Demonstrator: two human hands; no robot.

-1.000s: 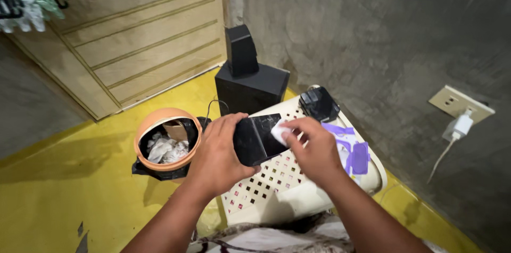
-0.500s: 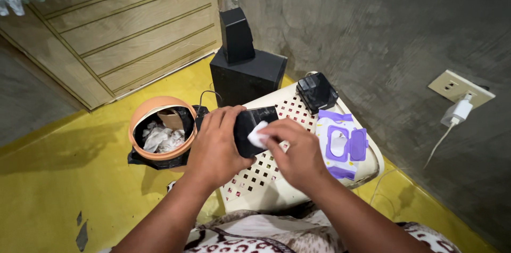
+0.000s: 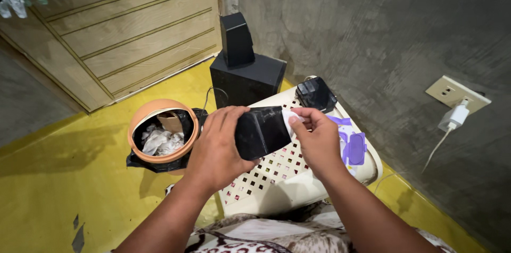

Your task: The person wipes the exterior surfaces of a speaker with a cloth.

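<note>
- My left hand is wrapped around a flat black rectangular slab with a glossy face, thumb along its lower edge, holding it tilted above the cream perforated plastic surface.
- My right hand pinches a small white wipe between thumb and fingertips, pressed against the slab's edge at 3 o'clock.
- The slab sits near the centre of my view, between both hands, off the surface.
- At 3 o'clock of my right hand, a purple-and-white soft wipe packet with its flap lid open lies on the surface.
- At 12 o'clock of my right hand a small black boxy gadget rests at the surface's far edge.
- At 9 o'clock of my left hand stands a round orange bin lined with a black bag, crumpled white tissue inside.
- Beyond it, at 12 o'clock, a black speaker box with a smaller black block on top stands on the yellow floor against the grey wall.
</note>
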